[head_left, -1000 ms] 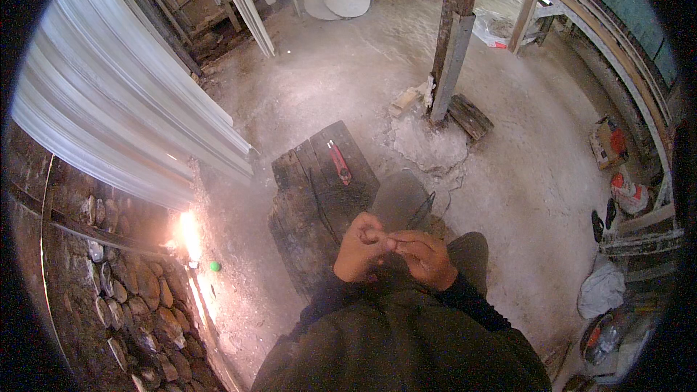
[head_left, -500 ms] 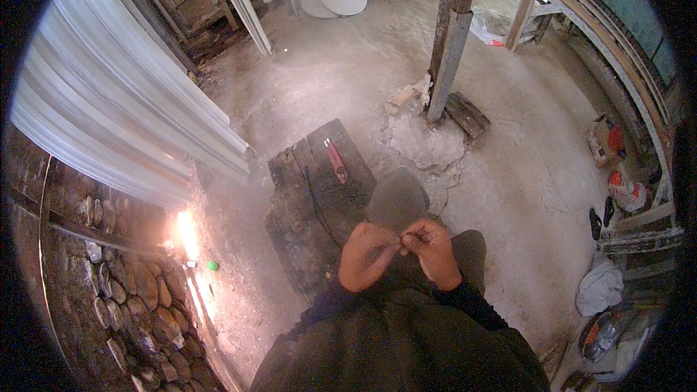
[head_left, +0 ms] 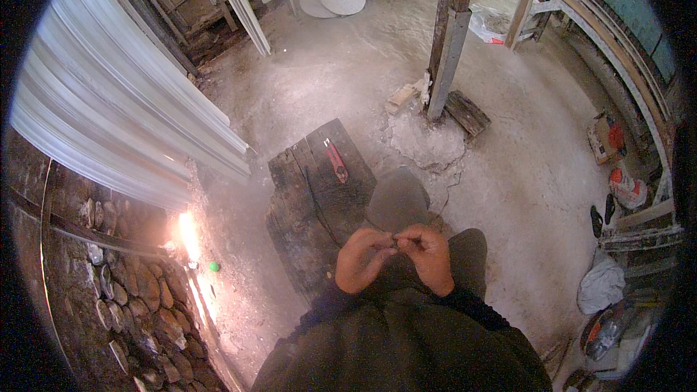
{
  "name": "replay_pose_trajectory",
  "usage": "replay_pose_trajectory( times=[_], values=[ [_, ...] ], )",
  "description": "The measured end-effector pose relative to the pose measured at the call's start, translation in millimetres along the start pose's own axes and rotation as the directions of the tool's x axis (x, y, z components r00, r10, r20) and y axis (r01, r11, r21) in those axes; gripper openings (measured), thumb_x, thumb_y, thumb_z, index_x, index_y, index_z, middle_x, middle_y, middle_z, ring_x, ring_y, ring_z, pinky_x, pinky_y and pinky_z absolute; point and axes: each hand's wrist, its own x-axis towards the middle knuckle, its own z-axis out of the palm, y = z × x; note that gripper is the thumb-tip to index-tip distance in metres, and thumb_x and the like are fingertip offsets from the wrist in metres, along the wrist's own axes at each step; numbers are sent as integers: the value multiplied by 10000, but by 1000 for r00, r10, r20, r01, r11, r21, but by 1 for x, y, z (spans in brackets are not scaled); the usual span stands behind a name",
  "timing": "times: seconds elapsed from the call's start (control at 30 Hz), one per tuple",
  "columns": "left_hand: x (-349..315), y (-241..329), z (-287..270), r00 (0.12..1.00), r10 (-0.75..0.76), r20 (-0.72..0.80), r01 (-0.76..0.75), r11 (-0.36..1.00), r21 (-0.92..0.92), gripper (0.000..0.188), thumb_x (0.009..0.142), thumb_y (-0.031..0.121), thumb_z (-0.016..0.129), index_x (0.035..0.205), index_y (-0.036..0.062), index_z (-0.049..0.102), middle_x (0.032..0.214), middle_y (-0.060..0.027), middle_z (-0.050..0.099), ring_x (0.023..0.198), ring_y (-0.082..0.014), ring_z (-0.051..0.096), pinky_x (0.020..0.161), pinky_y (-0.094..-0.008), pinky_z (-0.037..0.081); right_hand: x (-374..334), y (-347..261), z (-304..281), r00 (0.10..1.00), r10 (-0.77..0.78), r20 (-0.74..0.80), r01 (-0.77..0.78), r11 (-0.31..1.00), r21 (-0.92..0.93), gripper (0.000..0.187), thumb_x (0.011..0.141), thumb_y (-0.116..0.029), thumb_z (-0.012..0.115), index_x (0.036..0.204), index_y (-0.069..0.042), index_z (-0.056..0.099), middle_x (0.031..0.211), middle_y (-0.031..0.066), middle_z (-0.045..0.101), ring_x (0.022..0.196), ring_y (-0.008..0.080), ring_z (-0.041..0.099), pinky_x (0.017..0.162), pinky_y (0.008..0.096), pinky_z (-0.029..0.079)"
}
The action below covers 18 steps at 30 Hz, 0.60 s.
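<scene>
My left hand (head_left: 361, 258) and my right hand (head_left: 427, 254) meet fingertip to fingertip above my lap, beside my knee (head_left: 399, 196). Both are closed in a pinch on something small and dark between them, too small to name. To the left of my knee lies a dark, worn wooden board (head_left: 290, 207). On it rests a red-handled tool (head_left: 336, 162), apart from both hands; it looks like a utility knife or pliers. A thin dark cord (head_left: 314, 196) runs across the board toward my left hand, and its near end is hidden.
A wooden post (head_left: 450, 51) on a cracked concrete base stands ahead. Long pale corrugated sheets (head_left: 123, 94) lean at the left, above stacked stones (head_left: 145, 290) and a small green ball (head_left: 214, 266). Sandals (head_left: 602, 216), bags and a wooden bench frame (head_left: 657, 236) line the right side.
My right hand has shifted slightly left and turned, its fingers now pressed closer to those of my left hand. The board and red-handled tool have not moved.
</scene>
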Motion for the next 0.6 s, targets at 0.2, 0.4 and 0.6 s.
replay_pose_trajectory(
  times=[0.2, 0.4, 0.6],
  values=[
    [-4, -1, 5, 988, -149, -40, 144, 984, -101, 297, 693, -13, 638, 972, 31, 545, 830, -83, 573, 736, -178, 561, 665, -276, 446, 3, -13, -2, 941, -336, -36, 329, 936, -122, 55, 723, -20, 614, 775, -10, 599, 776, 93, 595, 725, 180, 570, 633, 265, 441],
    [3, 0, 1, 999, 30, 20, -32, 989, 144, 262, 681, 22, 627, 933, 44, 557, 805, -95, 561, 708, -238, 537, 641, -311, 421, 6, -3, -3, 928, -368, 57, 366, 873, -324, 67, 726, -40, 604, 777, -15, 569, 781, 93, 580, 705, 202, 560, 633, 285, 435],
    [4, -5, 2, 995, 27, 93, -45, 980, 195, 188, 686, 41, 607, 871, 40, 569, 784, -90, 556, 681, -217, 529, 614, -301, 412, 5, 6, 3, 915, -397, 67, 396, 855, -335, 80, 763, -50, 554, 800, -17, 491, 762, 81, 486, 696, 179, 493, 629, 282, 399]
  ],
)
